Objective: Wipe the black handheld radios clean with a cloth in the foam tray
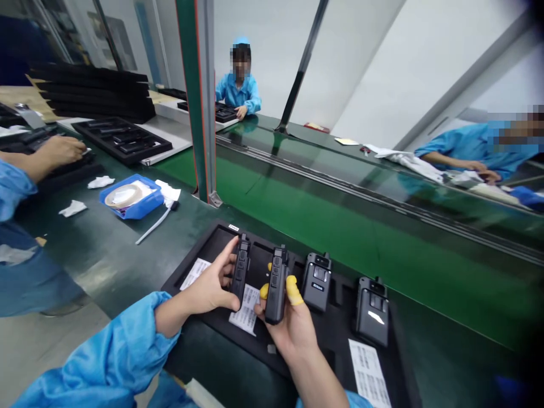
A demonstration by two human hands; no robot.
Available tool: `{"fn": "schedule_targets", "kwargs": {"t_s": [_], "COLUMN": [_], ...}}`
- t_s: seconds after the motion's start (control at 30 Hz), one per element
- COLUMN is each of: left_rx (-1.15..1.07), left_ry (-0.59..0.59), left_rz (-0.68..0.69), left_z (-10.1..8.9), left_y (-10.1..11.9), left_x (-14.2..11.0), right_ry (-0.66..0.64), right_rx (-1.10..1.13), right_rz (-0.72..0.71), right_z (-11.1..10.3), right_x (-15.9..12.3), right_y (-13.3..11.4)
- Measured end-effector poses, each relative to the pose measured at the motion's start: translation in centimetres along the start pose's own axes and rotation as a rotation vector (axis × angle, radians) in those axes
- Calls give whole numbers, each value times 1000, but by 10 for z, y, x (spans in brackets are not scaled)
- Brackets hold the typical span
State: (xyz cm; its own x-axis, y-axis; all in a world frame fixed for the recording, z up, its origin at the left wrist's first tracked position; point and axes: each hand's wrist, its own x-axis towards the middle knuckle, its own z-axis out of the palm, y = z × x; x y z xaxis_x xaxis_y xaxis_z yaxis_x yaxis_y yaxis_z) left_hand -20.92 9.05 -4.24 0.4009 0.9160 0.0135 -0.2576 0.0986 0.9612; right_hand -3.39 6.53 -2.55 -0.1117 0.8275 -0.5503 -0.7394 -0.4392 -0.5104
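L hand (208, 289) part-curled, fingertips and thumb pinching a radio (241, 272) on edge; R hand (300, 328), palm up, closed round a 2nd radio (275, 300), also edge-up. Both are over the L half of the black tray (340, 334), apart. Step in hand, I'd say: handling the pair, side buttons facing the wearer. Next move calls for firm grips and a clear gap btwn them, IMO. Count, pls: 4 radios total, 2 held + 2 lying in the tray's R half (318, 283) (372, 311); 3 label sheets (369, 368); 3 yellow finger covers (294, 290) showing on R hand; 1 blue bin (147, 207) beyond.
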Motion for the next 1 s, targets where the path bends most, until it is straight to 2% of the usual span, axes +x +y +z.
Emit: {"fn": "schedule_targets", "kwargs": {"t_s": [0.23,0.4,0.5,0.6,0.7,0.77,0.8,0.87,0.93,1.0], "left_rx": [-20,51,239,471,658,741,756,716,564,346], "left_ry": [-5,24,108,196,136,85,80,122,189,225], "left_rz": [1,69,135,291,556,675,693,617,440,257], "left_z": [-2,-1,0,-1,-3,-4,-5,-5,-4,-3], "left_y": [-1,1,2,2,1,-1,-3,-4,-4,0], "left_x": [1,-3,-8,-12,-13,-14,-14,-15,-15,-13], "right_ry": [-28,-107,-93,-37,1,3,6,27,70,175], "right_rx": [6,-17,-72,-212,-395,-452,-458,-433,-373,-299], "right_rz": [1,-118,-290,-565,-851,-962,-962,-817,-532,-268], "right_z": [-2,-3,-12,-34,-58,-63,-60,-44,-21,1], "right_x": [2,2,3,8,15,14,12,4,-3,-1], "right_y": [2,6,12,23,36,40,39,31,19,5]}}
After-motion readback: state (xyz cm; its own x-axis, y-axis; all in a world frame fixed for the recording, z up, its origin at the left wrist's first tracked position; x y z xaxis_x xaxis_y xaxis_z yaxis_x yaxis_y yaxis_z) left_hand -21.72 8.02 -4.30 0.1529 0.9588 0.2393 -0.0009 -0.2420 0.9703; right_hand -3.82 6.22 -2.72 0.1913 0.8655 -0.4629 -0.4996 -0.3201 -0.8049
